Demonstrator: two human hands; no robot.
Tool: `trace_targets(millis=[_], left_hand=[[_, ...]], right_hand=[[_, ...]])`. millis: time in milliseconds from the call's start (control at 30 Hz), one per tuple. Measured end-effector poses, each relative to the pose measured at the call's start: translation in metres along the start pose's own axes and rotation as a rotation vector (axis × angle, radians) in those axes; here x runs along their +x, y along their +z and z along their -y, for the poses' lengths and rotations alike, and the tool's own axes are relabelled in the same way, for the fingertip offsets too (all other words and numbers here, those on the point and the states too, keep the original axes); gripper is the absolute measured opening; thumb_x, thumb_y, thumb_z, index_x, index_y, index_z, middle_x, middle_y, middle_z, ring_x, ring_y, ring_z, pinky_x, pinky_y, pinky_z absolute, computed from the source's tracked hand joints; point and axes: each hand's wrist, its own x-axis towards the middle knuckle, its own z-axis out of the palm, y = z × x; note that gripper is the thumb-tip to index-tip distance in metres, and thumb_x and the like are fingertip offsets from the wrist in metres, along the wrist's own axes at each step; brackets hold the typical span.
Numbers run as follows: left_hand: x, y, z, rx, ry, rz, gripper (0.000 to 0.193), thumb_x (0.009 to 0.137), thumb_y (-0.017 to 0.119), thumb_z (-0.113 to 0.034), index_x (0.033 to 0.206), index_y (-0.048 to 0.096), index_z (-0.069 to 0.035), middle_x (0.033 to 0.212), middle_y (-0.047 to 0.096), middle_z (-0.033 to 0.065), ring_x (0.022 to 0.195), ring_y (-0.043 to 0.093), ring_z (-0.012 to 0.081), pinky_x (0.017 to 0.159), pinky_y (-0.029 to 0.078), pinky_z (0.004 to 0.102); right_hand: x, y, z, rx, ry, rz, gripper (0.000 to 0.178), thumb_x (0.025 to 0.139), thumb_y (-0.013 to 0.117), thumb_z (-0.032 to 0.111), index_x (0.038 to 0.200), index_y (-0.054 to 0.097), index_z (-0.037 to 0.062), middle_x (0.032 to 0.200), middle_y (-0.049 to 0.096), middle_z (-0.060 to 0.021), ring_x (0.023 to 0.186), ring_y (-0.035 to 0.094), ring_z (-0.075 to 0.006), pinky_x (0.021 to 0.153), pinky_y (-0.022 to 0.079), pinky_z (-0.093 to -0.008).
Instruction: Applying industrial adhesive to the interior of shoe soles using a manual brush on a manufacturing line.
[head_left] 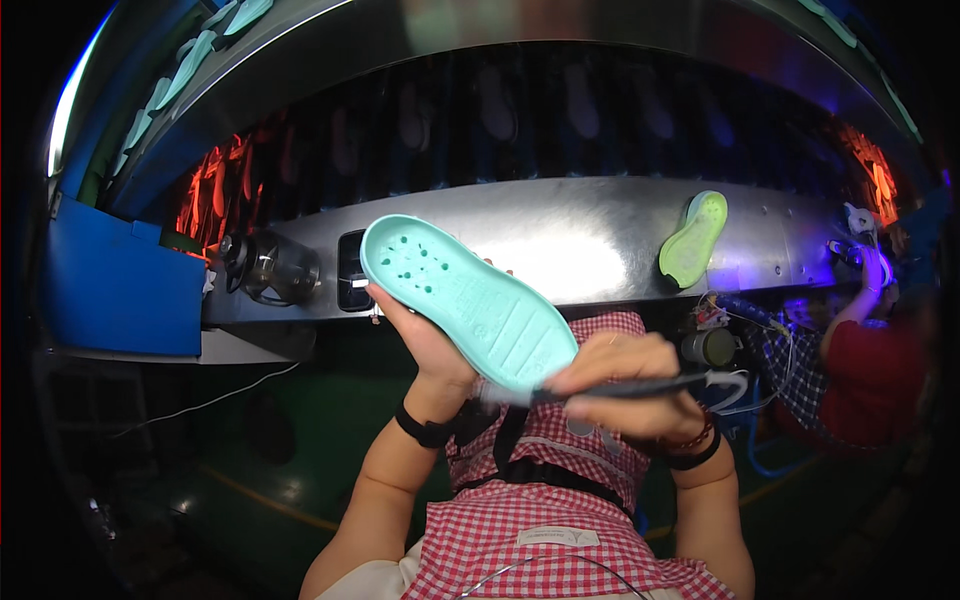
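Note:
My left hand (432,345) holds up a mint-green shoe sole (475,300) from beneath, its fingers wrapped along the far edge. The sole is tilted, with small dark holes and marks at its wide end and ribbed lines toward its other end. My right hand (635,365) is closed around a black-handled brush (640,389). The brush's pale tip, blurred, lies against or just under the sole's near right end; I cannot tell which. A white loop shows at the handle's back end.
A yellow-green sole (697,240) lies on the metal bench (580,260). Dark conveyor racks (500,110) with soles run behind it. At left are a clear jug-like container (280,268) and a blue cabinet (125,280). A co-worker in red (872,375) works at right.

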Motion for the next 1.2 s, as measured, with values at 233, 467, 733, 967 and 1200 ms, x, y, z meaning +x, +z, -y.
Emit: trace_targets(millis=[233,467,733,967,1200], left_hand=[[0.005,0.005,-0.017,0.036,0.092,0.153,0.093,0.072,0.014,-0.081,0.116,0.044,-0.005,0.1,0.056,0.0153,0.092,0.057,0.0303,0.085,0.046,0.0471],[0.008,0.015,-0.018,0.127,0.089,0.049,0.092,0.072,0.02,-0.08,0.118,0.045,-0.005,0.102,0.056,0.0156,0.093,0.057,0.0285,0.088,0.046,0.0469],[0.005,0.03,-0.029,0.017,-0.035,0.227,0.08,0.083,0.024,-0.069,0.129,0.037,-0.004,0.119,0.049,0.0178,0.106,0.051,0.0318,0.096,0.037,0.0503],[-0.027,0.029,0.016,-0.074,-0.114,0.211,0.073,0.089,0.02,-0.058,0.135,0.026,-0.002,0.128,0.042,0.0183,0.11,0.05,0.0339,0.095,0.04,0.0453],[-0.016,0.02,0.011,-0.031,-0.177,0.205,0.071,0.088,0.026,-0.057,0.134,0.031,-0.003,0.127,0.043,0.0214,0.107,0.05,0.041,0.09,0.042,0.0525]], right_hand=[[-0.008,-0.013,-0.008,0.064,0.021,0.139,0.025,0.067,0.071,-0.001,0.092,0.067,0.0016,0.086,0.066,-0.0095,0.076,0.062,-0.016,0.068,0.049,-0.0253],[-0.015,-0.012,-0.023,0.076,0.165,-0.021,0.025,0.068,0.071,0.001,0.093,0.067,0.0034,0.092,0.067,-0.0085,0.085,0.061,-0.0167,0.077,0.047,-0.0275],[-0.02,-0.004,-0.037,0.775,0.237,-0.182,0.02,0.078,0.06,-0.002,0.098,0.059,-0.0038,0.102,0.06,-0.0195,0.1,0.057,-0.0261,0.091,0.045,-0.0373],[-0.019,0.023,-0.034,0.651,0.29,-0.362,0.018,0.081,0.057,-0.001,0.099,0.058,-0.0041,0.1,0.061,-0.0173,0.091,0.06,-0.0202,0.081,0.048,-0.0289],[-0.006,0.009,-0.016,0.376,0.198,-0.236,0.02,0.075,0.062,-0.003,0.095,0.063,-0.0032,0.094,0.064,-0.0137,0.087,0.061,-0.0167,0.078,0.049,-0.0269]])
